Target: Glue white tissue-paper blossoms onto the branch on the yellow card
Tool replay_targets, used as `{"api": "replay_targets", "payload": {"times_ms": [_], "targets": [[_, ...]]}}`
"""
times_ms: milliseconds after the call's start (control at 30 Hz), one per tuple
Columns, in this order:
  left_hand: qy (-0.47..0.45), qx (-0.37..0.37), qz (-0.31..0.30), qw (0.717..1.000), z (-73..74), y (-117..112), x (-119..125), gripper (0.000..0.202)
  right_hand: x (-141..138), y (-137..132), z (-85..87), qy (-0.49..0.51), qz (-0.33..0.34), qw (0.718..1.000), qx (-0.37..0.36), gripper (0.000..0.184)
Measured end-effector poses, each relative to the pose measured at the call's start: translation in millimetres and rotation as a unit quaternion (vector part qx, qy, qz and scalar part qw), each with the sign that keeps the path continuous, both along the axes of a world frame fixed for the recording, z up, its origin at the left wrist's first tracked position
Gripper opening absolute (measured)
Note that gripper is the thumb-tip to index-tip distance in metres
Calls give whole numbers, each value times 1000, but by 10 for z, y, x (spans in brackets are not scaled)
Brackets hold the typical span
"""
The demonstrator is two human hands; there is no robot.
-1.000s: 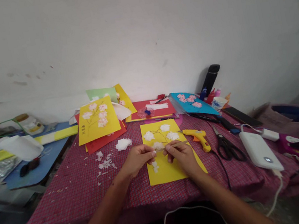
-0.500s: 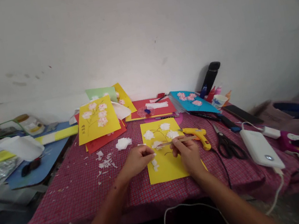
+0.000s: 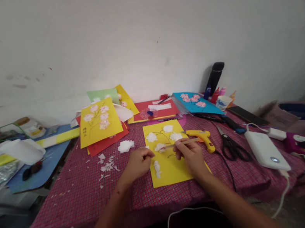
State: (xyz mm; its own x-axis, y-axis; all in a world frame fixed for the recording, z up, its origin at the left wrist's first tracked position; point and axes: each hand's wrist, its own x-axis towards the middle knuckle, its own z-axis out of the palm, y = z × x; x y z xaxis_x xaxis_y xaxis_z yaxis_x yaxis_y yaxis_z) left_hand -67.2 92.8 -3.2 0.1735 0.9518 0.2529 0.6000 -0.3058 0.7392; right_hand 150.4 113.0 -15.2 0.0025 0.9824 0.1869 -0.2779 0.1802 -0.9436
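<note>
A yellow card (image 3: 176,168) lies in front of me, bearing several white crumpled-paper flowers (image 3: 168,128) and thin drawn branches. My right hand (image 3: 191,158) is over its right side, fingers closed on a thin wooden stick (image 3: 191,140). The stick's tip points left, at the paper flower (image 3: 160,147) in the card's middle. At the card's left edge is my left hand (image 3: 139,165), its fingers curled together; whether they pinch something small is hidden. Below its fingertips a small white paper piece (image 3: 157,169) lies on the card.
Right of the card lie a yellow glue gun (image 3: 200,135), black scissors (image 3: 234,148) and a white power bank (image 3: 267,151). Paper scraps (image 3: 109,166) and a white paper wad (image 3: 125,146) are to the left. Finished flower cards (image 3: 101,131) stack behind them.
My left hand has drawn slightly left and up, showing more of the small paper piece on the card. My right hand and the stick have hardly moved.
</note>
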Motion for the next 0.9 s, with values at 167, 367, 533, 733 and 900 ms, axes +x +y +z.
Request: {"api": "replay_targets", "payload": {"times_ms": [167, 367, 533, 733, 900], "targets": [[-22, 48, 150, 987, -16, 72, -86, 27, -1, 0, -10, -2, -2, 1000, 8, 20], [177, 69, 135, 972, -80, 78, -119, 30, 0, -6, -22, -6, 4, 1000, 9, 22], [268, 62, 132, 952, -87, 51, -77, 25, 5, -3, -34, -6, 6, 1000, 14, 21], [318, 65, 109, 940, -109, 74, -68, 24, 2, -12, -14, -21, 11, 1000, 12, 22], [287, 81, 116, 947, -113, 96, -60, 25, -8, -14, -17, -17, 13, 1000, 8, 21]]}}
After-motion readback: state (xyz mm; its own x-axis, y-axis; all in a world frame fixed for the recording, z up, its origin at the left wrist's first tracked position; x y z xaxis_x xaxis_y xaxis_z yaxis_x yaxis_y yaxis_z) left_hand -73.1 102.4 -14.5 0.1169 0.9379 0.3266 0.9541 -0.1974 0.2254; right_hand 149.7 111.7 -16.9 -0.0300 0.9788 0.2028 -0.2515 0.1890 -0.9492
